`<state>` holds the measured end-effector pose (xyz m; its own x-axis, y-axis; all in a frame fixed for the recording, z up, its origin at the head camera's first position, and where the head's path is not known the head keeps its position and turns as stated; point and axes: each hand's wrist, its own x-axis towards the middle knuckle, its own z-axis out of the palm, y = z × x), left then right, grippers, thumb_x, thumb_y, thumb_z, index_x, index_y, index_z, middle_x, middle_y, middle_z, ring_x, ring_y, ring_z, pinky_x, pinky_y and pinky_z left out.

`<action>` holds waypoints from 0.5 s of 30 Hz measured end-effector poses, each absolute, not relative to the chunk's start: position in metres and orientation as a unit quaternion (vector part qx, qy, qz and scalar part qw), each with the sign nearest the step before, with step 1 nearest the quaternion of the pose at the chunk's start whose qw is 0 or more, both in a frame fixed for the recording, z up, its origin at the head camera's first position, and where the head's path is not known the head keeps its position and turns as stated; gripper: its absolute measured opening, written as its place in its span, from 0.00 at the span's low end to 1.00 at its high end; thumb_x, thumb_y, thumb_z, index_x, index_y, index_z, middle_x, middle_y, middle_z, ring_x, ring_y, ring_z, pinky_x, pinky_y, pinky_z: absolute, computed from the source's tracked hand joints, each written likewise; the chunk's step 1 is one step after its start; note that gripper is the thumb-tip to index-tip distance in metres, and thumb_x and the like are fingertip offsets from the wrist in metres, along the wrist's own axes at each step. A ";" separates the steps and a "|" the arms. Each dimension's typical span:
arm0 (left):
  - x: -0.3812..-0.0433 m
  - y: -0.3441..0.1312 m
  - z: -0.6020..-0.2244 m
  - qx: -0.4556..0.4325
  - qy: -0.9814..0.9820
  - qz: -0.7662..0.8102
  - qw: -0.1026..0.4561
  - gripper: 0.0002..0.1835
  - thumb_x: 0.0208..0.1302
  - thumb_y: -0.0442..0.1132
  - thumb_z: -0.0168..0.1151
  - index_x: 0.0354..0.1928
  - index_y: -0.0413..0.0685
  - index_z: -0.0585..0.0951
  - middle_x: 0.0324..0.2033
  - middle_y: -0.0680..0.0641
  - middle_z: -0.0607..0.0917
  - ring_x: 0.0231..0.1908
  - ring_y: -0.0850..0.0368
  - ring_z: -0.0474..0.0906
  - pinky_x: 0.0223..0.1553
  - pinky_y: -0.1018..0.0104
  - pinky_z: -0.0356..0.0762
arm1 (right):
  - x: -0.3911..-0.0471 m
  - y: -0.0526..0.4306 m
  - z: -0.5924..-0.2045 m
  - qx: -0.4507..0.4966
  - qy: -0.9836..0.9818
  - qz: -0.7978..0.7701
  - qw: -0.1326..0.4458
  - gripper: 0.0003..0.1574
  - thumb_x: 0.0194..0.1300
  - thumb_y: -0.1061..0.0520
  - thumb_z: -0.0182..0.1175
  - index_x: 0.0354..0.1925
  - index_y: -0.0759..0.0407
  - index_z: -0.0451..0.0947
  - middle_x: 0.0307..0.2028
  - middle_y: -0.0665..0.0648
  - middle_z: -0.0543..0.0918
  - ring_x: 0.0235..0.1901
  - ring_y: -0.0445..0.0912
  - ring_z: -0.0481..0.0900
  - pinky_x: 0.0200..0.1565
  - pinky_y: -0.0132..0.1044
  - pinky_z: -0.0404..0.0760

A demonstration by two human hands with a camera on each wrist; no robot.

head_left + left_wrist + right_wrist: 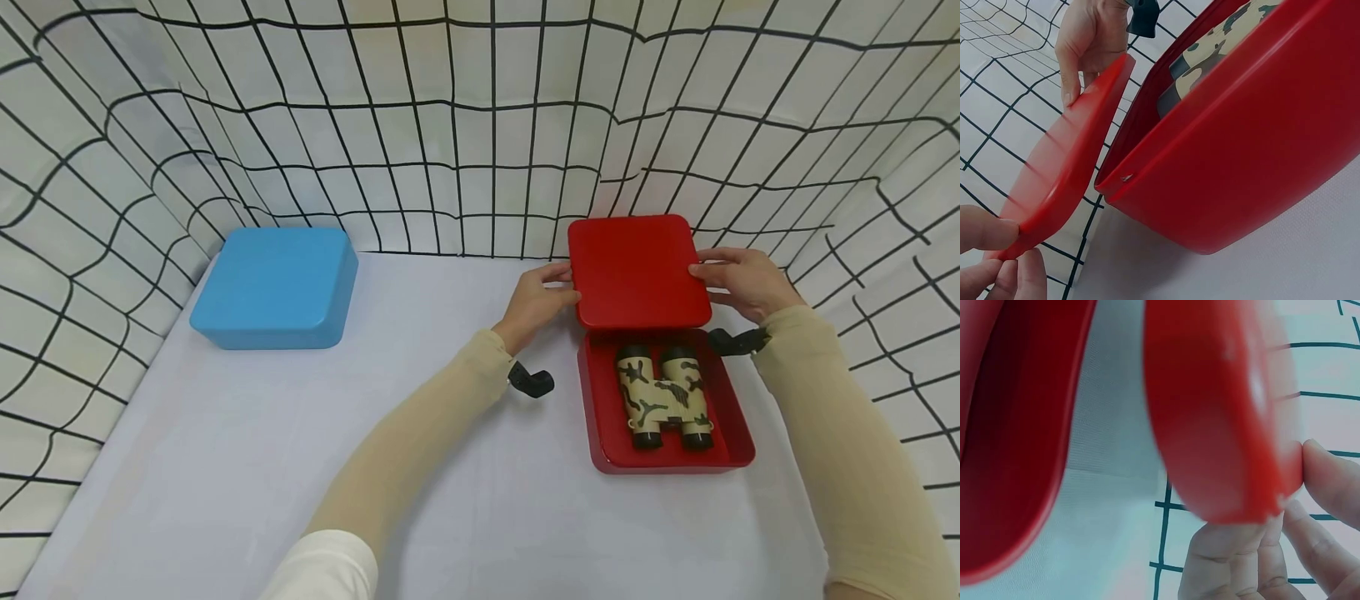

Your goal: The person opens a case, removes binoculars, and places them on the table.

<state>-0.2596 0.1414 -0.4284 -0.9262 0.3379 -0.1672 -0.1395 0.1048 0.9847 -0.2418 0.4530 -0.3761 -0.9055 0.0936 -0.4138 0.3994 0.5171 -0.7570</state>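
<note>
Both hands grip a red lid [637,271] by its opposite short edges, tilted up behind an open red box [678,467]. My left hand [534,302] pinches its left edge, thumb on top and fingers beneath, as the left wrist view shows. At the other edge, my right hand [746,282] pinches with thumb and fingers. A gap separates lid and box in both wrist views. Inside the box lies a pair of camouflage binoculars [666,400], eyepieces toward the front. The right wrist view has the lid [1229,437] blurred.
A closed blue box [273,283] sits at the back left of the white table [465,467]. Black-lined grid netting [450,133] rises behind the table and along both sides. Dark wrist-worn cameras [531,381] stick out near the sleeves.
</note>
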 end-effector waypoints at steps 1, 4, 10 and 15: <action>-0.260 0.142 -0.429 0.066 0.722 0.666 0.179 0.29 0.67 0.33 0.64 0.70 0.48 0.76 0.62 0.44 0.80 0.57 0.48 0.83 0.61 0.57 0.83 | -0.242 0.453 -0.377 0.143 0.855 -0.471 0.163 0.51 0.75 0.35 0.55 0.82 0.55 0.50 0.75 0.62 0.65 0.66 0.52 0.73 0.72 0.52 0.74; -0.261 0.143 -0.429 0.062 0.719 0.669 0.178 0.29 0.67 0.32 0.63 0.71 0.47 0.76 0.62 0.44 0.80 0.58 0.48 0.83 0.61 0.59 0.83 | -0.244 0.455 -0.379 0.145 0.855 -0.472 0.162 0.50 0.75 0.35 0.55 0.82 0.55 0.50 0.74 0.61 0.67 0.64 0.50 0.73 0.72 0.52 0.74; -0.262 0.145 -0.432 0.052 0.713 0.679 0.170 0.28 0.68 0.31 0.63 0.70 0.46 0.76 0.62 0.43 0.81 0.58 0.48 0.84 0.62 0.57 0.83 | -0.248 0.456 -0.385 0.149 0.848 -0.481 0.162 0.50 0.75 0.36 0.56 0.82 0.55 0.50 0.74 0.62 0.66 0.64 0.50 0.73 0.72 0.53 0.73; -0.262 0.148 -0.437 0.043 0.713 0.682 0.158 0.27 0.68 0.31 0.62 0.69 0.46 0.77 0.62 0.43 0.81 0.58 0.48 0.84 0.60 0.58 0.84 | -0.250 0.455 -0.390 0.145 0.850 -0.479 0.164 0.50 0.76 0.37 0.55 0.82 0.57 0.51 0.75 0.65 0.65 0.67 0.55 0.72 0.72 0.55 0.73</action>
